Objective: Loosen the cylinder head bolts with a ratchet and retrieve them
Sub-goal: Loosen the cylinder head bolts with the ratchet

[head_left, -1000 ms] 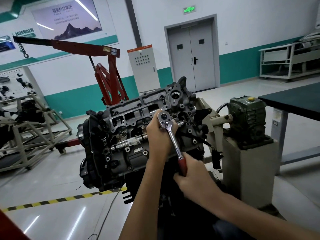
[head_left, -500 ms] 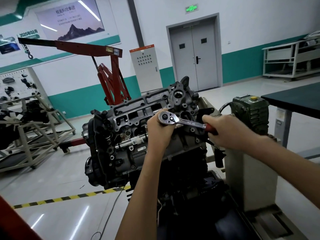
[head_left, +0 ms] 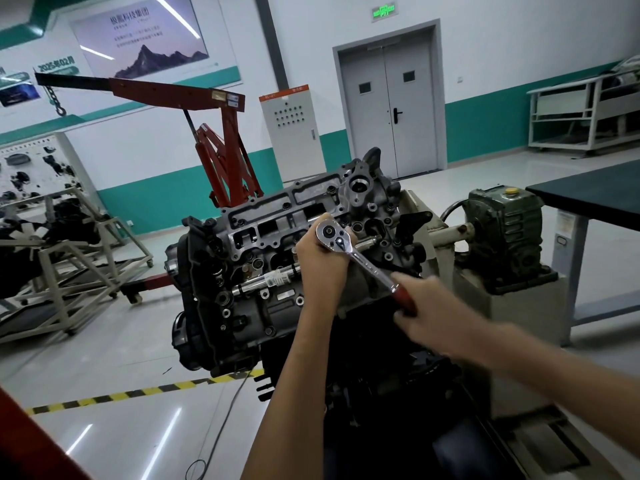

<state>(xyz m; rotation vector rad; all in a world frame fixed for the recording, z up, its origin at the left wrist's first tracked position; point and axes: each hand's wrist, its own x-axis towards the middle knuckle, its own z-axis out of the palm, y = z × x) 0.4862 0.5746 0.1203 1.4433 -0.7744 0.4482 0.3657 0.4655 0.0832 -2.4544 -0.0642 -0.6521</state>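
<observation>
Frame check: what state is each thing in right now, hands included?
Grey metal cylinder head: mounted, tilted toward the camera.
Chrome ratchet with red handle: seated on the cylinder head, handle angled down-right.
Left hand: grips under the ratchet head.
Right hand: blurred, grips the red handle.
Grey double door: closed.
Green exit sign: lit.

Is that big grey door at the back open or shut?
Shut. Both halves of the door sit flat in the frame, with no gap between them.
</observation>
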